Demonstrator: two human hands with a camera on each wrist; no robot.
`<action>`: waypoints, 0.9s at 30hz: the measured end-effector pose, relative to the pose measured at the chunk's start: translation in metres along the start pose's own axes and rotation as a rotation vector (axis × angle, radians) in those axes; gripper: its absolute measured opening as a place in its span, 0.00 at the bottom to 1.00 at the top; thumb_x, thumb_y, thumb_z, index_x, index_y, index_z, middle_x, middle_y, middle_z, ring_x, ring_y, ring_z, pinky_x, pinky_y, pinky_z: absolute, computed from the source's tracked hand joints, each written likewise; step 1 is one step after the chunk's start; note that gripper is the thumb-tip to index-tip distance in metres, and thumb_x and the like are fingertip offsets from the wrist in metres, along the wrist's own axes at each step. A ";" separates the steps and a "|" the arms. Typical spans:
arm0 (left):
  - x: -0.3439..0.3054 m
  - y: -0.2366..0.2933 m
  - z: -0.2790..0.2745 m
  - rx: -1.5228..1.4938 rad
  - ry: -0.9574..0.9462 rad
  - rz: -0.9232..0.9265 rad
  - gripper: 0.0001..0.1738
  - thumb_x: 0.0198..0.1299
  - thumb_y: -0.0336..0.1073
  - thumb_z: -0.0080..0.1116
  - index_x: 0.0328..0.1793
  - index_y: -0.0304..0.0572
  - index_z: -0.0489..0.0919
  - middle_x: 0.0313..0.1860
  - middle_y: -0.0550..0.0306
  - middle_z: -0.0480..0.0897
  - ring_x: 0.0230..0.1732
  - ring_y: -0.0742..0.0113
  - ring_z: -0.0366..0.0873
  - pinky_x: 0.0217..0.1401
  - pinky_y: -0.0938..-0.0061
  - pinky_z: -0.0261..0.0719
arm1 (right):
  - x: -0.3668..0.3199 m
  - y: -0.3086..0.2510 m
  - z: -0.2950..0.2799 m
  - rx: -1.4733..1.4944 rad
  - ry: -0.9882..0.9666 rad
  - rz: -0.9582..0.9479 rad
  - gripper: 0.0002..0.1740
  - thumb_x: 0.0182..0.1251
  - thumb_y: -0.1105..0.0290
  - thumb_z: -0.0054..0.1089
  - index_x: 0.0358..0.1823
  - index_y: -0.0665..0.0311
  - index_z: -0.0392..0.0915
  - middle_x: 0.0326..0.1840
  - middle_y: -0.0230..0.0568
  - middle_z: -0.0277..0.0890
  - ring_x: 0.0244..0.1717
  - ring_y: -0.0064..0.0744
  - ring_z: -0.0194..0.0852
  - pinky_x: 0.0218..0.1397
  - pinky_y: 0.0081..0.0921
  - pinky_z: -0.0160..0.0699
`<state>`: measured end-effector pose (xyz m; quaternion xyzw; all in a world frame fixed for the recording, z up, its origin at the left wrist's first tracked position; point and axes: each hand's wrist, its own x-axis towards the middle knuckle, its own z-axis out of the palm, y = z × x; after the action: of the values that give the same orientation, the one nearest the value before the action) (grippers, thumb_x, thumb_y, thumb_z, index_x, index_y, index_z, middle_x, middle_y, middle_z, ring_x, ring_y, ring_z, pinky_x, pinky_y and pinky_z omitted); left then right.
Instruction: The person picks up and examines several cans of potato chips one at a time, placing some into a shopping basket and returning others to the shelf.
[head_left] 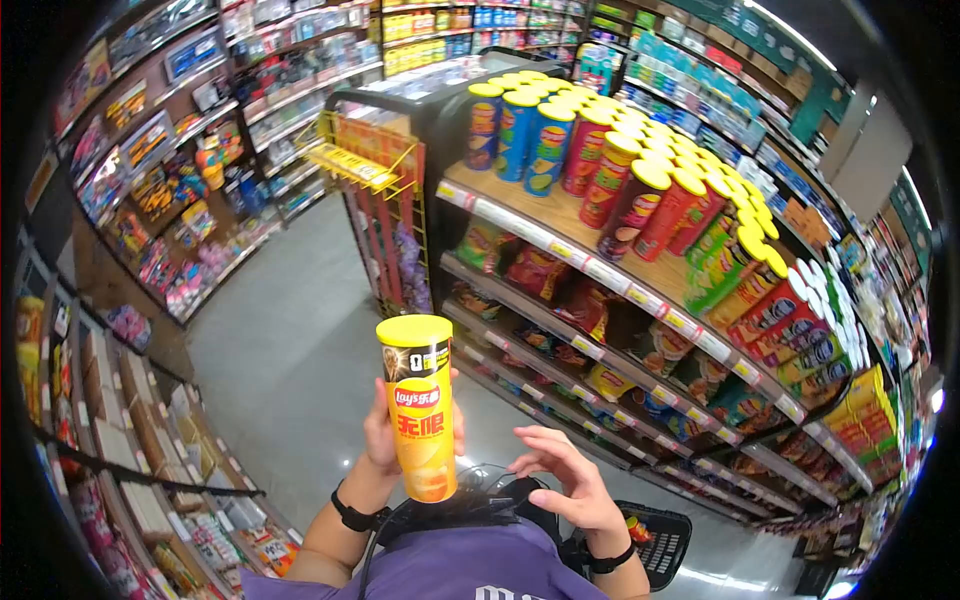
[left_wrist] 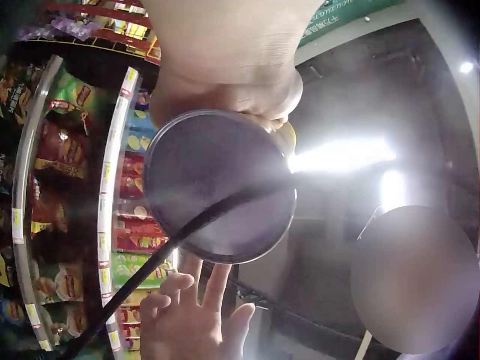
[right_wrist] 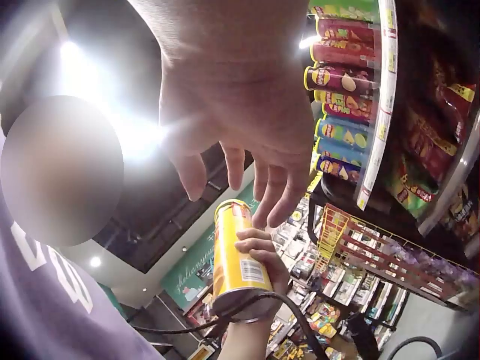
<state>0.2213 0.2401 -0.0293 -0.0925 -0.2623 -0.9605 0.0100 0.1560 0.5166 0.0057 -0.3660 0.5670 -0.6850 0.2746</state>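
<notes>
A yellow Lay's chip canister (head_left: 420, 410) with a yellow lid stands upright in front of the body, gripped by my left hand (head_left: 376, 430). Its fingers wrap round the can's side in the right wrist view. The can's round metal base (left_wrist: 221, 187) fills the middle of the left wrist view. To the right of the can, apart from it, my right hand (head_left: 570, 478) hovers with relaxed fingers and holds nothing.
A shelf unit to the right carries rows of chip canisters (head_left: 550, 148) on top and bagged chips (head_left: 585, 305) below. A yellow wire rack (head_left: 365, 165) is fixed at its end. A black basket (head_left: 662, 545) sits low at the right.
</notes>
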 end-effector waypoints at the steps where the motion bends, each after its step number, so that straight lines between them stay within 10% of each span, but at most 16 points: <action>1: 0.004 -0.002 0.001 0.021 0.007 -0.027 0.59 0.71 0.84 0.29 0.84 0.38 0.62 0.47 0.35 0.84 0.42 0.46 0.87 0.47 0.56 0.88 | 0.000 -0.001 0.000 -0.010 -0.007 0.004 0.38 0.69 0.72 0.73 0.79 0.66 0.69 0.83 0.53 0.61 0.66 0.46 0.81 0.69 0.42 0.81; 11: 0.036 -0.027 0.023 0.383 0.039 0.020 0.44 0.81 0.70 0.36 0.81 0.36 0.65 0.67 0.43 0.81 0.67 0.54 0.82 0.73 0.59 0.79 | 0.013 -0.001 0.017 -0.023 0.149 0.072 0.58 0.66 0.74 0.77 0.90 0.60 0.45 0.88 0.49 0.54 0.82 0.42 0.63 0.80 0.44 0.67; 21: 0.020 -0.016 0.014 0.575 -0.061 -0.086 0.42 0.81 0.58 0.52 0.89 0.41 0.56 0.83 0.56 0.66 0.83 0.61 0.63 0.86 0.60 0.57 | 0.002 0.013 0.020 0.151 0.081 0.207 0.55 0.68 0.72 0.77 0.89 0.64 0.48 0.86 0.48 0.62 0.84 0.38 0.62 0.82 0.42 0.66; 27: 0.013 -0.014 0.014 0.613 -0.132 -0.126 0.42 0.77 0.44 0.64 0.88 0.37 0.58 0.81 0.52 0.71 0.79 0.60 0.69 0.84 0.61 0.61 | -0.004 0.021 0.024 0.311 0.136 0.109 0.52 0.68 0.75 0.75 0.88 0.66 0.51 0.84 0.45 0.64 0.83 0.37 0.63 0.83 0.42 0.65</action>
<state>0.2103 0.2593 -0.0225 -0.1310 -0.5447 -0.8274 -0.0391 0.1771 0.5016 -0.0136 -0.2406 0.4907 -0.7716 0.3255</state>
